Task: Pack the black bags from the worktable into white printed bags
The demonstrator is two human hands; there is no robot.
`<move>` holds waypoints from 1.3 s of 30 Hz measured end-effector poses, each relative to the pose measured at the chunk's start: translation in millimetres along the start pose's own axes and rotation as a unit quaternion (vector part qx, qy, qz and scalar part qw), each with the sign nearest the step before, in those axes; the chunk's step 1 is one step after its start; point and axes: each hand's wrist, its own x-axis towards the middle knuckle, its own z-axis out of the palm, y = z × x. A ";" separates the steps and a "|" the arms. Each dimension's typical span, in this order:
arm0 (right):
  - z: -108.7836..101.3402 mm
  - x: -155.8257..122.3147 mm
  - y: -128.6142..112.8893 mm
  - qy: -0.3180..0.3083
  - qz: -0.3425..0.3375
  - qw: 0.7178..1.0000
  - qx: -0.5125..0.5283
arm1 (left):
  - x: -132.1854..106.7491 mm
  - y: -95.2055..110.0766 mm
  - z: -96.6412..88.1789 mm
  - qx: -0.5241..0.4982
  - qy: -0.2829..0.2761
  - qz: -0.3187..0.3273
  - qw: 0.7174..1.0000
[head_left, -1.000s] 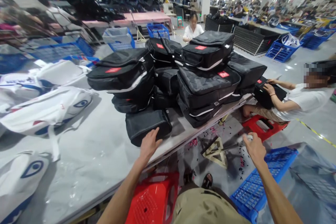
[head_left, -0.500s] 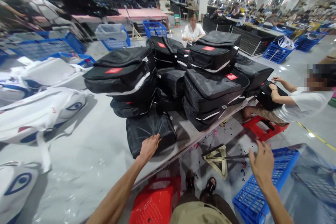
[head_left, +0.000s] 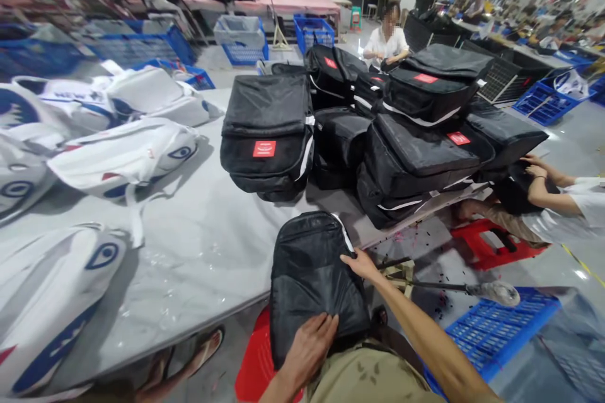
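One black bag [head_left: 312, 277] drawn off the counter's near edge, onto the lap.
Left hand [head_left: 309, 349] lies flat on its lower end, right hand [head_left: 362, 262] pinches its side; the stacked bags [head_left: 416, 151] wait on the counter [head_left: 203, 245].

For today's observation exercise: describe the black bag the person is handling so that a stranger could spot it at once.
Find the long grey table with its pile of black bags. At its near edge, one black bag hangs over onto the person's lap, left hand on its bottom and right hand on its side. Unlike the piled bags, it lies alone and shows no red label.
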 end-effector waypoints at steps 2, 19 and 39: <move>7.9 7.7 -14.5 0.019 0.042 0.999 -0.026 | 6.9 6.7 -2.3 0.003 0.012 0.005 1.000; -80.1 -116.6 -60.6 0.301 -0.290 0.901 0.119 | 35.7 -11.4 13.9 0.110 0.039 0.006 0.993; -159.2 -161.3 -113.1 0.315 -0.516 0.795 -0.055 | 209.3 -19.4 -112.5 -0.493 0.172 -0.515 0.680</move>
